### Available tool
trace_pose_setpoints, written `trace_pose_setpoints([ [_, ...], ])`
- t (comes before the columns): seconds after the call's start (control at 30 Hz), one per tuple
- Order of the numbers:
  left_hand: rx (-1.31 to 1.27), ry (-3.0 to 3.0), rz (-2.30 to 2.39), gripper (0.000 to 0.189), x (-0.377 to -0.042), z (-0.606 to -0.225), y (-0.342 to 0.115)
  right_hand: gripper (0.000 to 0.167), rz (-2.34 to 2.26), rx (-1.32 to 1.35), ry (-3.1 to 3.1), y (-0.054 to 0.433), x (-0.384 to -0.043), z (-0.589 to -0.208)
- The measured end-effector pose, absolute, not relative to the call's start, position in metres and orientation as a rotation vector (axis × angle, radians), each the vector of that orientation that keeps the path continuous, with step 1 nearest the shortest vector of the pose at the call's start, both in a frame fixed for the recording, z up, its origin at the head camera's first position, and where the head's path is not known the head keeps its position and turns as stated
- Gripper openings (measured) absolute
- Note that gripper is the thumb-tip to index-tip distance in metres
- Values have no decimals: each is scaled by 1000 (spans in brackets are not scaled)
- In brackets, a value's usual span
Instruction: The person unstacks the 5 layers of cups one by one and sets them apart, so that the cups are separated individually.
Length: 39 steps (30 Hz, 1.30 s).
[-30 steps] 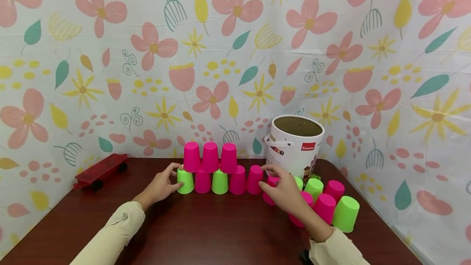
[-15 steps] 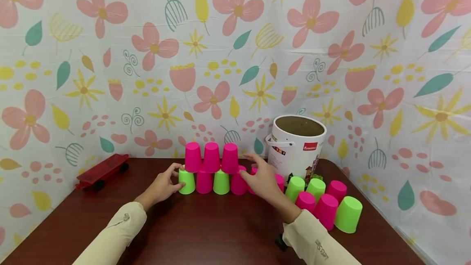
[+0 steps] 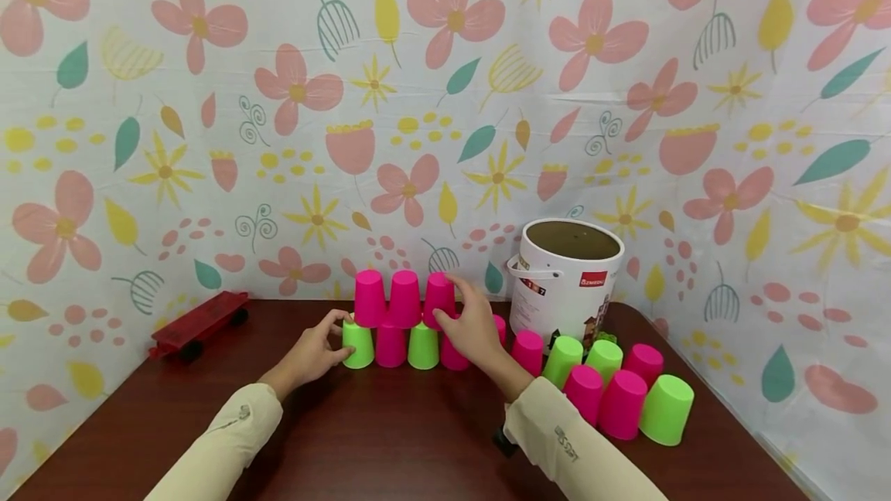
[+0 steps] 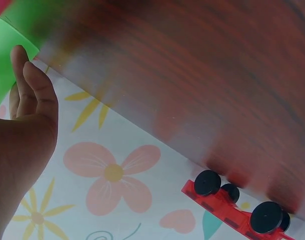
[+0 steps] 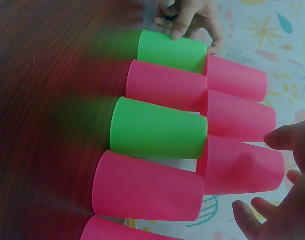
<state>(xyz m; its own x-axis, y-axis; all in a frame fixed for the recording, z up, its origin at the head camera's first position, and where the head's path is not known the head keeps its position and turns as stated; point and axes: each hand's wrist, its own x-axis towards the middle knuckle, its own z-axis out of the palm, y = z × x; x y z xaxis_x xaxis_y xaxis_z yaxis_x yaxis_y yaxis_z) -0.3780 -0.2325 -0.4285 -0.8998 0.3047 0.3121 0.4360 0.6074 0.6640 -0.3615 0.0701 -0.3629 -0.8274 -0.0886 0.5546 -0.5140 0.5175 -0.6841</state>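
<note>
In the head view, a row of upright upside-down plastic cups holds a second tier of three pink cups. My left hand (image 3: 313, 350) grips the green cup (image 3: 358, 346) at the row's left end, thumb in front; the right wrist view shows this too. My right hand (image 3: 476, 331) is spread around the rightmost upper pink cup (image 3: 436, 296). In the right wrist view its thumb (image 5: 282, 137) is by that cup's side, while the other fingers (image 5: 247, 215) stand a little apart from it. Below are a pink cup (image 5: 150, 187) and another green cup (image 5: 157, 130).
Several loose pink and green cups, including a green cup (image 3: 666, 410), stand at the right. Behind them is a white bucket (image 3: 557, 292) with a handle. A red toy skateboard (image 3: 198, 323) lies at the table's back left, before a floral cloth backdrop (image 3: 445, 99).
My right hand has moved left and up, from the pink cup at the lower row's right end to the rightmost upper cup. My left hand stays on the green cup.
</note>
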Motion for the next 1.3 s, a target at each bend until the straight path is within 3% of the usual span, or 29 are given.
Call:
trace_pose_setpoints([
  [0.63,-616,-2658,-1168,48,-377,-428,-234,46,1271,455,-2345,72,-367,-364],
  [1.3,-597,-2668,-1143,48,-377,-426,-233,40,1167,585,-2348,150,-297,-362],
])
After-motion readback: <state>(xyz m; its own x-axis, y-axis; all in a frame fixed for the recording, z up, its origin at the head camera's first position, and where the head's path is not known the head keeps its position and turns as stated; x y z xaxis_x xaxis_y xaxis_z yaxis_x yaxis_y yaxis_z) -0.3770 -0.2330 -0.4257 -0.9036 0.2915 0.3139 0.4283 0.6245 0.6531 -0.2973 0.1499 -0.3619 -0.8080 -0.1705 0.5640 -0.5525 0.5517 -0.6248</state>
